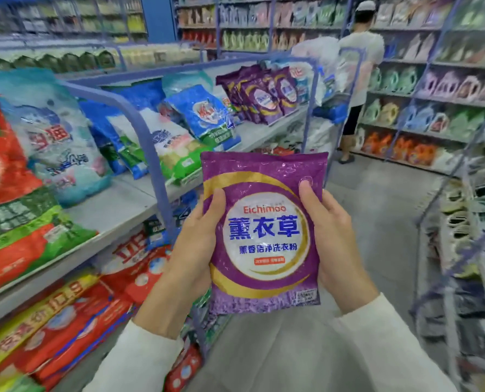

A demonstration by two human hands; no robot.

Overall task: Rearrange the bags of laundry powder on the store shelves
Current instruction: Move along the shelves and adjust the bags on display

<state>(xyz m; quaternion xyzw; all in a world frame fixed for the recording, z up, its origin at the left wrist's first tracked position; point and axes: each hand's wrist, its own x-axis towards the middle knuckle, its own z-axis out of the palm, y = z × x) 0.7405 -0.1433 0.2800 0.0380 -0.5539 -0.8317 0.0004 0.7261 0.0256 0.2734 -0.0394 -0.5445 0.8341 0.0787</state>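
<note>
One purple plastic laundry-powder bag (264,236), held upright just to the right of the grey metal shelf (117,210). Two hands on it: left hand (196,244) grips its left edge, right hand (334,244) its right edge, thumbs across the front.

I hold one purple bag (264,236) in two hands: my left hand (190,250) and my right hand (334,241). The row of matching purple bags (264,94) on the upper shelf (261,131) shows at least four fronts; blur prevents an exact count. One other person (360,66) stands in the aisle.
</note>
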